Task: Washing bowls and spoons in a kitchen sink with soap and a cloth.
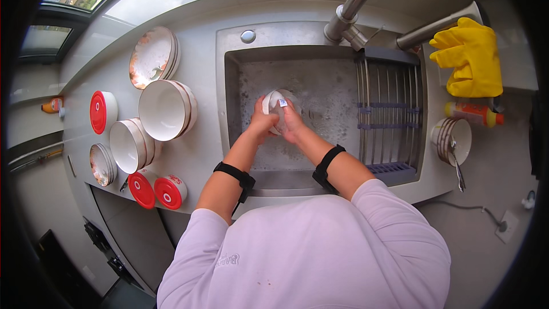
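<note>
Both my hands are over the stainless steel sink [317, 154], around a small white bowl [266, 102]. My left hand [263, 119] grips the bowl's left side, its thumb reaching over the rim. A pale cloth with a small printed tag [282, 103] is pressed to the bowl by my right hand [292, 122]. The fingers hide much of the bowl, and its lower side blends with the wet, foamy sink floor.
A roll-out rack [388, 124] spans the sink's right side, below the faucet [343, 23]. Stacked large bowls [162, 109], plates [150, 58] and red-lidded containers [99, 112] stand left. Yellow rubber gloves [474, 60], a bottle [472, 114] and stacked small bowls with cutlery [461, 141] are right.
</note>
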Available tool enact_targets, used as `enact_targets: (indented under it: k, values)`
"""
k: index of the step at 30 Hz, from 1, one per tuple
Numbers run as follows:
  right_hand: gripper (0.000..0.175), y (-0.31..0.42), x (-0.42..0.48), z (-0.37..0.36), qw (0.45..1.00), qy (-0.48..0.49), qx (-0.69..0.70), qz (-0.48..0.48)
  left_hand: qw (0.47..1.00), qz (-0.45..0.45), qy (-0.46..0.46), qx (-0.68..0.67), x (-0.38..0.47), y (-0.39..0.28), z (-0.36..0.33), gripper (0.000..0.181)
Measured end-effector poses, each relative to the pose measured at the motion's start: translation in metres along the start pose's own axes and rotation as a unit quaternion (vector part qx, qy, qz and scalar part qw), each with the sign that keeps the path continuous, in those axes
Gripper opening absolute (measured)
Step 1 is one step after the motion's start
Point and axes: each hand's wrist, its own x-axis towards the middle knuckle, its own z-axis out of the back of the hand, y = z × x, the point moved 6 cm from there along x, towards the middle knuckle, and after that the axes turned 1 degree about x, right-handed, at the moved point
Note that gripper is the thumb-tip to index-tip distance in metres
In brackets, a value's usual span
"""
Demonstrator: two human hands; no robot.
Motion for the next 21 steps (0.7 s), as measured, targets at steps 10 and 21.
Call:
enact_targets:
  k: [10, 21]
  values:
    - [0.026, 0.026, -0.012, 0.003, 0.659, 0.105, -0.744, 0.034, 0.992, 0.013, 0.113, -0.061, -0.001, 0.009, -0.001, 0.093]
    - [0.027, 0.075, -0.025, 0.023, 0.517, -0.134, -0.837, 0.121, 0.975, -0.099, -0.132, 0.148, 0.006, -0.003, 0.009, 0.086]
